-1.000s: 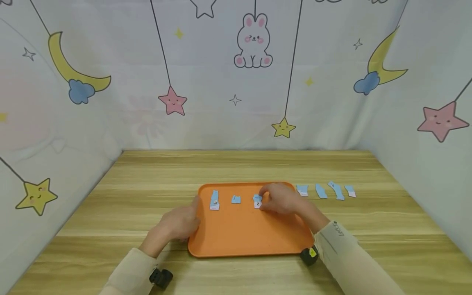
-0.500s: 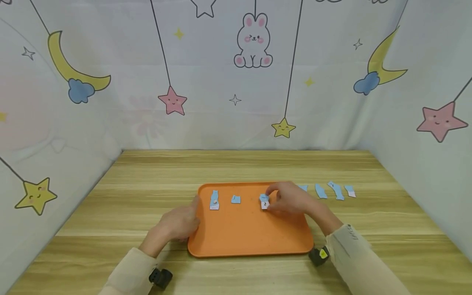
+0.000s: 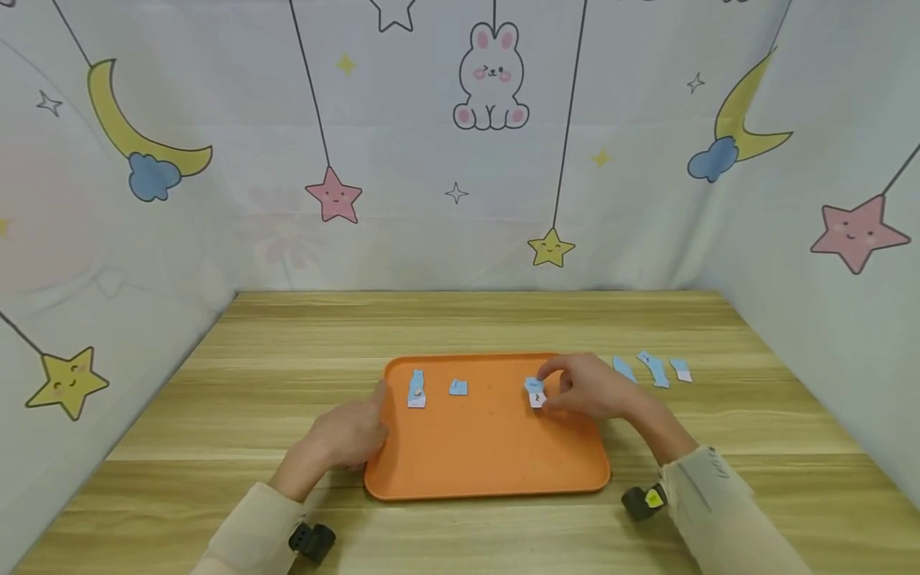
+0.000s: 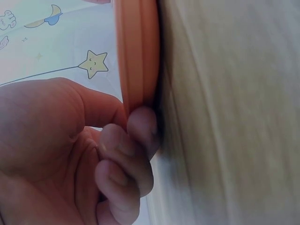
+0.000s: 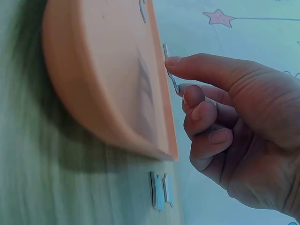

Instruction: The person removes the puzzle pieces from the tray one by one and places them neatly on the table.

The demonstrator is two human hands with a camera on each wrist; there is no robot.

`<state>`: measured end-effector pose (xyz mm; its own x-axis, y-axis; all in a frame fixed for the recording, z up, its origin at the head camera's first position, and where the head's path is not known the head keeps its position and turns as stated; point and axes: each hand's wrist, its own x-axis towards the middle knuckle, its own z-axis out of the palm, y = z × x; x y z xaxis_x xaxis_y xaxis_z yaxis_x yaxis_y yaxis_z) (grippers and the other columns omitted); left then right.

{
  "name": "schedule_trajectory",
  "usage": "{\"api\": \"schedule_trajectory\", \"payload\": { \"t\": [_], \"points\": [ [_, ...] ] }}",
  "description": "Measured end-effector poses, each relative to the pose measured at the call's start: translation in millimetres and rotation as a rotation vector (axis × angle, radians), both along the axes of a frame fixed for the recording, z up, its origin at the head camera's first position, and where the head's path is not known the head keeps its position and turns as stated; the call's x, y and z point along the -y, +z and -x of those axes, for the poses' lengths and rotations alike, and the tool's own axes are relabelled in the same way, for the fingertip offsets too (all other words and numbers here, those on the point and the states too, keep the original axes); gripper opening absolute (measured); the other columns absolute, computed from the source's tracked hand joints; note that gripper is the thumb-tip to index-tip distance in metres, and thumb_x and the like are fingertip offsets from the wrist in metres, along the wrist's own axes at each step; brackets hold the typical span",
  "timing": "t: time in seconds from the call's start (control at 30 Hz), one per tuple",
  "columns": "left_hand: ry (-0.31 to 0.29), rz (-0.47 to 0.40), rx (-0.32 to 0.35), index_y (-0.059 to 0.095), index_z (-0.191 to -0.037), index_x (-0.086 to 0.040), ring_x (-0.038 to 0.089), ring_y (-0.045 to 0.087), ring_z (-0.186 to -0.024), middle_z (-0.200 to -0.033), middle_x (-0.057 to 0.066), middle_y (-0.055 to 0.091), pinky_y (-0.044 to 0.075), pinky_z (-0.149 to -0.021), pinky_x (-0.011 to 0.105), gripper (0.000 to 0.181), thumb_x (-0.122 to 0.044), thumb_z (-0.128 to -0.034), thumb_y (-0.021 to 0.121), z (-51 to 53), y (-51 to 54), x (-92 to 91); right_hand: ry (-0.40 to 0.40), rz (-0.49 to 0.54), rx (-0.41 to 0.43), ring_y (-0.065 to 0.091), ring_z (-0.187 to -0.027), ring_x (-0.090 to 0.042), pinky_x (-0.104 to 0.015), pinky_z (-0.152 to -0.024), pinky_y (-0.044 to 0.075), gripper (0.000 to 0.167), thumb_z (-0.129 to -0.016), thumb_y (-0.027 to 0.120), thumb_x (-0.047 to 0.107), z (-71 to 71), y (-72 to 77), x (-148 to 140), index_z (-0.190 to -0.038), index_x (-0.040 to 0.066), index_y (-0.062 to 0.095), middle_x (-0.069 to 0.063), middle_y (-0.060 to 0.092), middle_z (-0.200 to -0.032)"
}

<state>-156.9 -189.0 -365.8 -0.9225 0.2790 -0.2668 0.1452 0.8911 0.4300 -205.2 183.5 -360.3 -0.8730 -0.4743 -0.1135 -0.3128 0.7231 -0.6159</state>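
Observation:
My right hand (image 3: 591,385) pinches a small light-blue and white puzzle piece (image 3: 534,392) between thumb and fingers, above the right part of the orange tray (image 3: 489,455). In the right wrist view this piece (image 5: 169,70) shows edge-on, raised off the tray floor. At the tray's left side my left hand (image 3: 350,432) grips the rim, its other fingers curled at the tray edge in the left wrist view. On the tray lie a tall blue and white piece (image 3: 417,390) at the left and a small blue piece (image 3: 458,388) nearer the middle.
Right of the tray, a blue curved piece (image 3: 624,369), a long blue piece (image 3: 653,370) and a blue-white piece (image 3: 680,370) lie on the wooden table (image 3: 309,327). A printed cloth backdrop (image 3: 402,239) stands behind and at both sides.
My right hand has moved rightward over the tray with the puzzle piece in its pinch, and now covers one loose piece beside the tray. The left hand stays on the rim.

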Motion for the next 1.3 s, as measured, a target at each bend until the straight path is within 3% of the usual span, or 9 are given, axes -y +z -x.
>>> {"api": "schedule_trajectory", "payload": {
  "t": [0.43, 0.83, 1.3],
  "points": [
    [-0.001, -0.001, 0.003, 0.012, -0.167, 0.005, 0.014, 0.048, -0.041, -0.055, 0.005, 0.058, 0.035, -0.044, 0.027, 0.074, -0.011, -0.1052, 0.049, 0.4, 0.6, -1.1, 0.024, 0.047, 0.002, 0.053, -0.058, -0.011, -0.026, -0.057, 0.045, 0.036, -0.09, 0.081, 0.019, -3.4, -3.0, -21, -0.122, 0.004, 0.071, 0.004, 0.058, -0.065],
    [0.01, -0.008, 0.012, 0.014, -0.167, 0.005, 0.014, 0.048, -0.042, -0.055, 0.004, 0.057, 0.035, -0.044, 0.026, 0.073, -0.012, -0.1049, 0.049, 1.3, 0.9, -2.7, 0.018, 0.051, 0.014, 0.05, -0.051, -0.012, -0.028, -0.053, 0.047, 0.037, -0.091, 0.081, 0.02, -3.2, -2.5, -33, -0.123, 0.005, 0.071, 0.005, 0.054, -0.061],
    [0.011, -0.002, 0.006, 0.014, -0.166, 0.005, 0.015, 0.049, -0.043, -0.057, 0.005, 0.058, 0.035, -0.045, 0.027, 0.073, -0.011, -0.1042, 0.049, 1.2, 4.1, -4.4, -0.045, 0.075, 0.019, 0.045, -0.047, -0.01, -0.028, -0.054, 0.044, 0.042, -0.092, 0.082, 0.023, -5.4, 4.6, -59, -0.127, 0.003, 0.071, 0.005, 0.048, -0.056]
  ]
}}
